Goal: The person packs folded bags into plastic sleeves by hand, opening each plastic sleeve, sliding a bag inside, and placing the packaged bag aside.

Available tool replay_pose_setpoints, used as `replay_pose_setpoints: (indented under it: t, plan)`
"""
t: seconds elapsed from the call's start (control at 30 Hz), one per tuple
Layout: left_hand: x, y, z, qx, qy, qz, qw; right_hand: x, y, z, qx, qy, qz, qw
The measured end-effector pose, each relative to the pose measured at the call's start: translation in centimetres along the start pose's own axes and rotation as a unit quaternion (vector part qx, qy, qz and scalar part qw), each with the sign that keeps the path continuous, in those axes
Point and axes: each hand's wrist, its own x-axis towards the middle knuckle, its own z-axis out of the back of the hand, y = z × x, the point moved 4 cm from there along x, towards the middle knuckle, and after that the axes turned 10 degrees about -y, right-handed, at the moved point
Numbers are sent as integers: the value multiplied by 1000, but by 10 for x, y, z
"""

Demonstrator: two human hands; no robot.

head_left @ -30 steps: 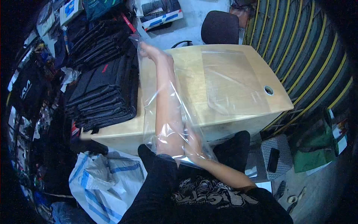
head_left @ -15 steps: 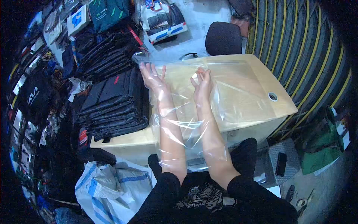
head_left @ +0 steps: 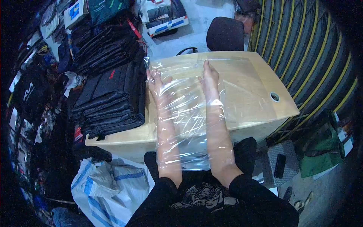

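Left hand (head_left: 154, 82) and right hand (head_left: 211, 80) stand open inside a clear plastic bag (head_left: 187, 109).
Held apart, they spread it wide over the table (head_left: 285, 108), beside the black stack (head_left: 113, 94); glare makes fingertip contact hard to tell.

LEFT: stack of folded black bags (head_left: 109, 98) blocks passage just beside left grip (head_left: 155, 81) | MIDDLE: clear plastic bag (head_left: 188, 113) spans gap to right grip (head_left: 211, 77) | RIGHT: passage over tabletop (head_left: 285, 109), above flat clear sheet (head_left: 247, 90) | FAR: chair (head_left: 225, 34) beyond edge | FAR RIGHT: yellow-striped hoops (head_left: 312, 64) bar the way
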Motion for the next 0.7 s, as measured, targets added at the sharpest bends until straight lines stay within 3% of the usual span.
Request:
replay_pose_setpoints:
  t: [0.03,0.17,0.27,0.3,0.4,0.43,0.53,0.67,0.7]
  plan:
    - [-2,2,5,10,56,-32,998,11,-11,0,-79,39,37,995]
    - [4,21,6,-29,11,183,983,9,-27,-4,-230,105,173,952]
    - [-2,12,0,-54,62,182,980,11,-32,-7,-360,116,239,894]
    - [-4,11,-1,-82,45,182,979,13,-34,-6,-408,115,256,869]
    - [6,18,4,-108,-21,168,980,3,-28,-6,-372,89,260,887]
    - [-4,7,-2,-96,-36,129,986,-4,-16,-6,-439,83,244,861]
    - [16,27,14,2,-39,55,998,27,-29,-11,-327,104,255,904]
    - [32,58,39,150,16,-32,988,46,-27,-13,-112,208,142,961]
    - [34,53,31,176,31,-41,983,45,-27,-15,-84,167,132,974]
